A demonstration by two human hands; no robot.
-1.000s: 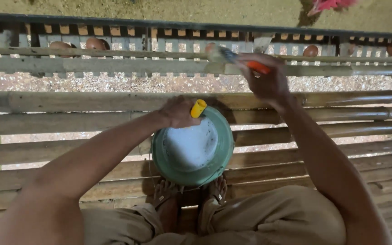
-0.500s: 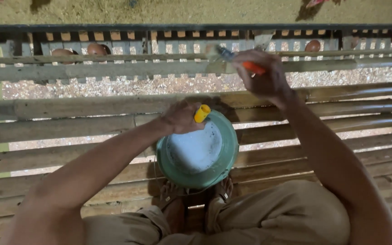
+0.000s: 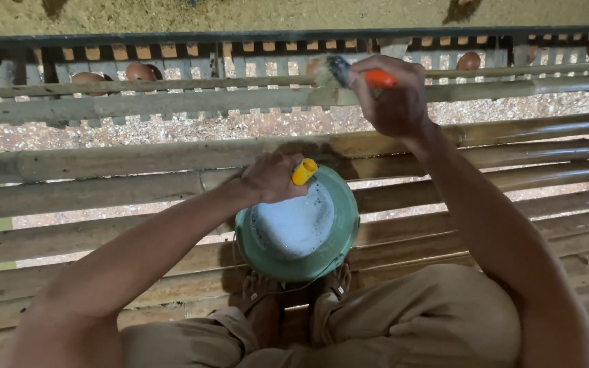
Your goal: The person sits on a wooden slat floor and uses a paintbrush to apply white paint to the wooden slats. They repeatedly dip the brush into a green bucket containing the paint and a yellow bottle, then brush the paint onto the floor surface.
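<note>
My left hand grips the yellow handle of a green bucket that holds white liquid and rests on bamboo slats by my feet. My right hand is raised farther out, closed around a brush with an orange handle. The brush's dark bristled head touches a bamboo rail that runs across the view.
Brown eggs lie in a slatted tray behind the rail, with more eggs at the right. Long bamboo poles run left to right below it. Gravelly ground shows through the gaps. My bent legs in tan trousers fill the bottom.
My right hand with the brush has shifted a little along the rail. My left hand stays on the bucket handle.
</note>
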